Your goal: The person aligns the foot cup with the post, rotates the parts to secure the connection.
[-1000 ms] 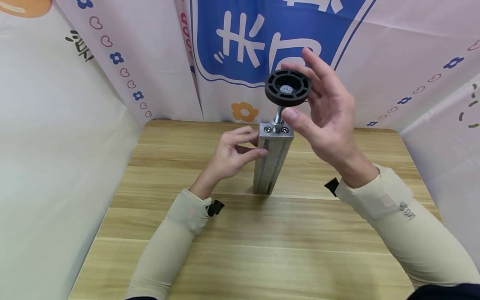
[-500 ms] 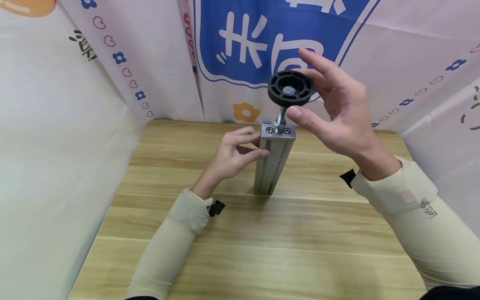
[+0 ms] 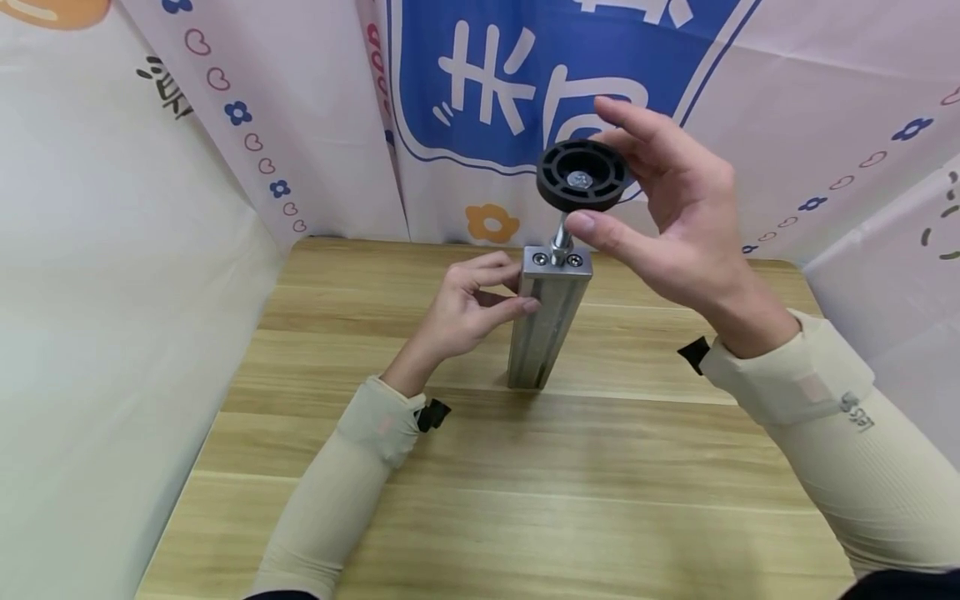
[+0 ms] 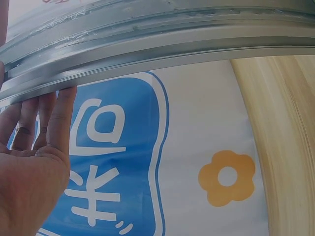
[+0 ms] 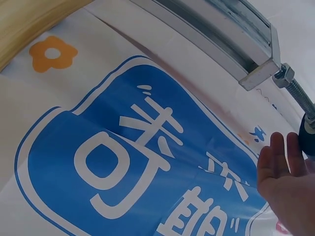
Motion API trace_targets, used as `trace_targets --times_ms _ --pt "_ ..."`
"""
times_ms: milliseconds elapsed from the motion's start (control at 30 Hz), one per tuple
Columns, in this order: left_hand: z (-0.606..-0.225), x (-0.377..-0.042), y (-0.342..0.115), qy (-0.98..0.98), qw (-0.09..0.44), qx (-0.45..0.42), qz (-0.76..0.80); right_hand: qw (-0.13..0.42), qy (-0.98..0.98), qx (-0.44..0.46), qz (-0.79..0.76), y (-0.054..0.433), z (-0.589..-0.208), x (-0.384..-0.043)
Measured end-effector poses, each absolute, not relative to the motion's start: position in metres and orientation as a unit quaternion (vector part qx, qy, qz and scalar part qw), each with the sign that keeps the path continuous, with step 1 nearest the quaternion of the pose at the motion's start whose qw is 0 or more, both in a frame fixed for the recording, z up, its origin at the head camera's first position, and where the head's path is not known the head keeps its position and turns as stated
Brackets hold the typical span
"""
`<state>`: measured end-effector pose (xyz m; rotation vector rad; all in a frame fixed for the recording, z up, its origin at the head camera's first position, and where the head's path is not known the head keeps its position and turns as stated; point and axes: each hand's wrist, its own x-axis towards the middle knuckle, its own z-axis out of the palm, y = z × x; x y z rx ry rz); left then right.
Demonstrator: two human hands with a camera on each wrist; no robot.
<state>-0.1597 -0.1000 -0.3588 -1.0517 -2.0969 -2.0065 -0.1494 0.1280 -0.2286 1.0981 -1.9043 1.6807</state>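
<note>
An aluminium profile [image 3: 546, 325] stands upright on the wooden table, with a metal end plate [image 3: 557, 262] and two screws at its top. From this plate rises a threaded rod [image 5: 298, 93] with a nut [image 5: 283, 76] at its base, carrying a black round levelling foot [image 3: 581, 177]. My left hand [image 3: 468, 308] grips the profile's upper part, thumb on the near side and fingers behind. My right hand [image 3: 678, 221] holds the levelling foot at its right side. The thumb lies at the lower rim; the other fingers curl behind, partly hidden by the disc.
The table [image 3: 480, 500] extends around the profile. Close behind its back edge hangs a printed cloth [image 3: 450, 196] with a blue sign and an orange flower. White cloth walls [image 3: 112, 275] stand on the left and right.
My right hand and forearm have swung to the right around the foot, and the thumb has come slightly back left along its rim. The left hand keeps its grip on the profile.
</note>
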Motion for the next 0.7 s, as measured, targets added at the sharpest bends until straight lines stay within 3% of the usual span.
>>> trace_targets --times_ms 400,700 --pt "-0.3571 -0.1598 -0.0995 -0.681 0.029 -0.343 -0.647 0.207 -0.695 0.369 0.581 0.1243 -0.2283 -0.1504" --pt "-0.3572 -0.1591 -0.1001 -0.681 0.027 -0.34 -0.648 0.174 -0.655 0.385 0.627 0.1251 -0.2292 -0.1511"
